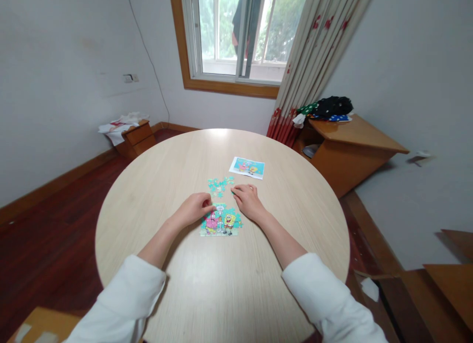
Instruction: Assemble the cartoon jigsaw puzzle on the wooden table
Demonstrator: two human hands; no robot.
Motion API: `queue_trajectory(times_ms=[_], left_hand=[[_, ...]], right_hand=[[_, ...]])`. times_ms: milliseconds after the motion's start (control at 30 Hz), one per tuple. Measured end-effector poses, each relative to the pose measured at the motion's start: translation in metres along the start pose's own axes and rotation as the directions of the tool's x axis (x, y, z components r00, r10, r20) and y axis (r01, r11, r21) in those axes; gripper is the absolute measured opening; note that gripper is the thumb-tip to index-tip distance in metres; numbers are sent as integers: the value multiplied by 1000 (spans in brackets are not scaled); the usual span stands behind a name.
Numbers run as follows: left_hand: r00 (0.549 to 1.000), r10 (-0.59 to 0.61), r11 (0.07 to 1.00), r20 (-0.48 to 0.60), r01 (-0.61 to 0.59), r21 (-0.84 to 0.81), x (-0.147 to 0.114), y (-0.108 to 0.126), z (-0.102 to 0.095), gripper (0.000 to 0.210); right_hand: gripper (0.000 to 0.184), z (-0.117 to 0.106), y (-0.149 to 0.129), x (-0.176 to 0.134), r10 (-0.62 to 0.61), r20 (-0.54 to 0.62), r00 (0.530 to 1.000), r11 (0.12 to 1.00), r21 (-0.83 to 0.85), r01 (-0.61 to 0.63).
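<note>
Pale walls (pixel 74 52), a bright window (pixel 221 37) and a red-patterned curtain (pixel 306 42) stood behind a round wooden table (pixel 221 293), whose smooth top carried a jigsaw puzzle (pixel 222 223) near its middle. Partly joined, the puzzle lay flat between the two forearms, showing cartoon figures, one pink and one yellow, below an uneven upper edge. Just beyond it lay a cluster of loose pieces (pixel 219 188), and farther off, a little to the right, a printed picture (pixel 247 168) in matching colours. On so smooth a top, the likeliest trouble seemed to be a nudge from the left hand (pixel 195 207), which was at the puzzle's upper left corner: a sideways push there could have split the joined part or skewed a seam. With so many pieces alike in turquoise, one might also have been pressed into the wrong gap and bent. As for the grip, the left hand had its fingers curled in and its thumb close by; whether they pinched a piece could not be told. The right hand (pixel 249 201) had thumb and forefinger nearly together beside the loose pieces, anything between the tips being too small to make out.
</note>
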State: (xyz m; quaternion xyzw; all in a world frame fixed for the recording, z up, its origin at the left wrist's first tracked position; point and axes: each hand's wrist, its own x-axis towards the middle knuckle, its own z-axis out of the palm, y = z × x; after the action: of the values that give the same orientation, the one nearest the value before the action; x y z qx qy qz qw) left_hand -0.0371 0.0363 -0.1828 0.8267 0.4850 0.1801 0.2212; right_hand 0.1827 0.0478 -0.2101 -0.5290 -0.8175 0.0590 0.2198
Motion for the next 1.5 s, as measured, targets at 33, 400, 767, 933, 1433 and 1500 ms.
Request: queue_trajectory(times_ms=[33,400,767,933,1433,1500], left_hand=[[1000,-4,1000,-7,4,-4,0,0,0,23],[1000,-21,999,16,22,-49,0,-2,-1,25],[999,-26,997,19,27,-75,1,-7,2,27],[1000,-19,995,3,20,-97,1,-5,1,28],[986,142,990,83,-140,-27,1,-6,3,35],[990,131,991,58,-129,-26,3,-8,6,33]], right_hand=[[29,0,1,0,5,-4,1000,1000,3,-5],[18,-11,6,4,87,24,996,996,8,-87],[7,-11,10,3,124,38,991,991,34,-126],[6,-12,10,2,86,5,996,993,79,-86],[26,-7,18,5,240,-271,932,795,606,-29],[27,-7,20,7,330,-248,911,702,710,-61]])
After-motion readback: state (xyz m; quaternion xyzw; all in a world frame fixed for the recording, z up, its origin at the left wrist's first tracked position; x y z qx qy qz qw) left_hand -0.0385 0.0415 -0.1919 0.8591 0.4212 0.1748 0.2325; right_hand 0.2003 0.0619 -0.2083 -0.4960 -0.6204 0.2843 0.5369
